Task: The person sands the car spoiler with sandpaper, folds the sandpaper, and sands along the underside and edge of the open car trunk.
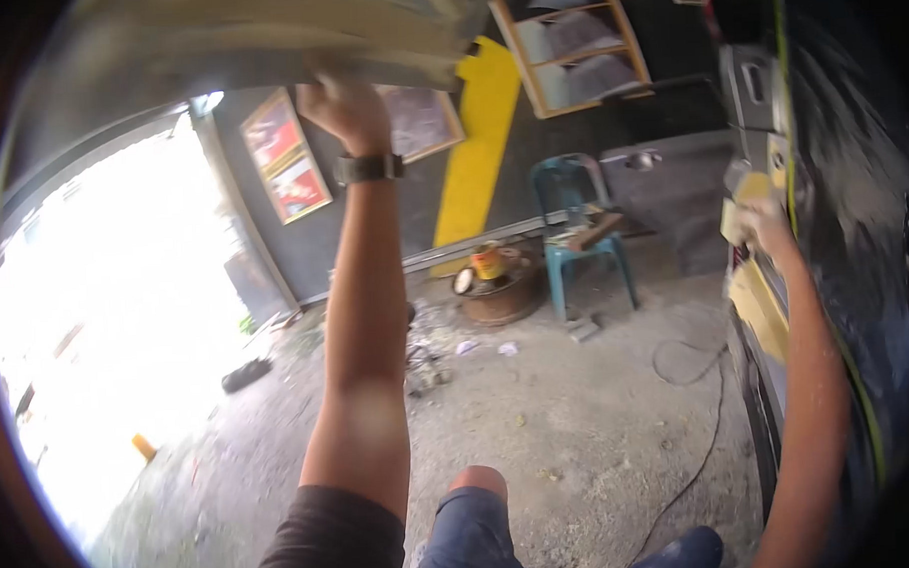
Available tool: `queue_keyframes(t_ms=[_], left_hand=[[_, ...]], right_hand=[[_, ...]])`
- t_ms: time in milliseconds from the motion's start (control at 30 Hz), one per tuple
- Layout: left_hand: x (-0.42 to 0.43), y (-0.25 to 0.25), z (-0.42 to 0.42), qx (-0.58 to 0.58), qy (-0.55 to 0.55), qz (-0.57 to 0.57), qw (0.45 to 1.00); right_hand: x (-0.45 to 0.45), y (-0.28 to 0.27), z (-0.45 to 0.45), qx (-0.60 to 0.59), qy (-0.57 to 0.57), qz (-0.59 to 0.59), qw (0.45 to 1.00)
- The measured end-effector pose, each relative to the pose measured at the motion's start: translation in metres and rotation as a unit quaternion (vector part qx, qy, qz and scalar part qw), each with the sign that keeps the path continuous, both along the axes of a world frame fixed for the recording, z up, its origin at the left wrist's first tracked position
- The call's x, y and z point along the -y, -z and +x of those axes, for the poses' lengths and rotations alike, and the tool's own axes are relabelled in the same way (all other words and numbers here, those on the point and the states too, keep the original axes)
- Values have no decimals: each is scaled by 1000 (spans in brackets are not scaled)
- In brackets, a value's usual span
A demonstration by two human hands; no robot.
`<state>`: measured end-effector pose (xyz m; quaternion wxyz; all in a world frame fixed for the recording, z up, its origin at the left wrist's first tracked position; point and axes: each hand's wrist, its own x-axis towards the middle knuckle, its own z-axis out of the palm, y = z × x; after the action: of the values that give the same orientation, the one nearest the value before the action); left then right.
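My left hand [346, 109], a dark watch [368, 168] on its wrist, is raised against the lower edge of a large beige-grey vehicle panel [216, 52] overhead. Its fingers are smeared by motion, so their grip is unclear. At the right, my right hand [768, 225] has its fingers closed around a pale yellow pad [730, 220], held against the edge of a vehicle body [758, 88]. Below that hand, a cream-yellow patch [758, 308] shows on the bodywork. A yellow-green strip [863, 410] runs down beside my right forearm.
A teal plastic chair [585, 247] bears a brown piece. Beside it, a can [488, 262] stands on a rusty wheel rim [503, 300]. A cable [715, 430] trails over the rough concrete floor [580, 450]. Bright light fills the doorway [115, 306] at left.
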<state>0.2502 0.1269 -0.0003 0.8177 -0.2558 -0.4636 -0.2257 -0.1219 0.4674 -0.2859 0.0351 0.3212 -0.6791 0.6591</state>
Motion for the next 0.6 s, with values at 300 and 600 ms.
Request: queue_keyframes(t_ms=[300,600], left_hand=[[-11,-6,98,60,-660,-125,739],[-116,-6,216,-24,-629,-24,776]], right_hand=[[-1,36,1,91,-36,-3,995],[18,64,-31,130,-36,9,991]])
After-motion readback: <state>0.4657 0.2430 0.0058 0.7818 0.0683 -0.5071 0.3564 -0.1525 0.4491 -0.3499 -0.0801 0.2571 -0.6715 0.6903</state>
